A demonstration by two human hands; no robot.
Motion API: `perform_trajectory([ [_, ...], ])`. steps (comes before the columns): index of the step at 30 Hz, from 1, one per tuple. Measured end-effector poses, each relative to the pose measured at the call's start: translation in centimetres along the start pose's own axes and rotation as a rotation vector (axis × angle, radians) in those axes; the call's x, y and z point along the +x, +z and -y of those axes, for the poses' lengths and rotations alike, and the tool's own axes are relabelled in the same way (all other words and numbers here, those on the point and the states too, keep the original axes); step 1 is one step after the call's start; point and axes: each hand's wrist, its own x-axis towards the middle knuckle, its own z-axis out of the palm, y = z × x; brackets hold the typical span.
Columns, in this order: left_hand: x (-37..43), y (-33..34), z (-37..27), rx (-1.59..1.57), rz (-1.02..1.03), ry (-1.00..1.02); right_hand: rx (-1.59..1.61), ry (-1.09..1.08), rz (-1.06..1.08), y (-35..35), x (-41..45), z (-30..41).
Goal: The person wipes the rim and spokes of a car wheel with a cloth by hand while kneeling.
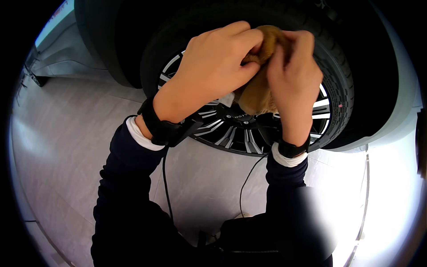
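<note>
A brown cloth (256, 95) is bunched between my two hands, its lower part hanging down in front of a car wheel. My left hand (218, 61) pinches its upper fold between thumb and fingers. On the other side, my right hand (295, 66) grips the same cloth, and its fingers are slightly blurred. Behind them is the black and silver alloy wheel rim (230, 135), partly covered by my hands and the cloth. A black tyre (338, 86) surrounds the rim. A small whitish patch (227, 99) shows beneath my left hand; I cannot tell what it is.
The dark wheel arch (370, 66) and pale bodywork (405, 73) curve around the tyre. Black straps with devices sit on both wrists, and a thin cable (248, 177) and a thicker cable (165, 187) hang from them. Grey floor tiles (73, 143) lie below; strong glare whitens the right side.
</note>
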Motion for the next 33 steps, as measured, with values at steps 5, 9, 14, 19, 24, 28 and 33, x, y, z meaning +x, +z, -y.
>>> perform_trajectory([
  [5, 1.9, 1.3, -1.2, -0.253, -0.301, 0.227, -0.071, 0.079, -0.268, -3.3, 1.2, -3.3],
  [9, 1.4, 1.9, -2.4, -0.205, -0.263, 0.339, -0.081, 0.233, -0.275, -5.1, 1.8, -4.4],
  [14, 0.0, 2.6, -1.6, -0.192, -0.132, 0.200, -0.110, 0.195, -0.262, -2.9, 1.5, -3.9],
  [19, 0.1, 2.1, -1.8, -0.193, -0.165, 0.213, -0.055, 0.167, -0.190, -1.7, 1.4, -2.4],
  [24, -0.1, 1.0, -1.1, -0.080, -0.150, 0.171, 0.128, 0.238, 0.018, -0.2, 0.8, 0.0],
  [28, -0.7, 0.9, 0.0, -0.025, -0.148, 0.142, 0.116, 0.139, -0.023, 1.3, 0.2, 0.6],
  [33, -1.2, 0.7, -0.2, 0.045, -0.103, 0.098, 0.089, 0.124, 0.032, 1.3, 0.0, 1.5],
])
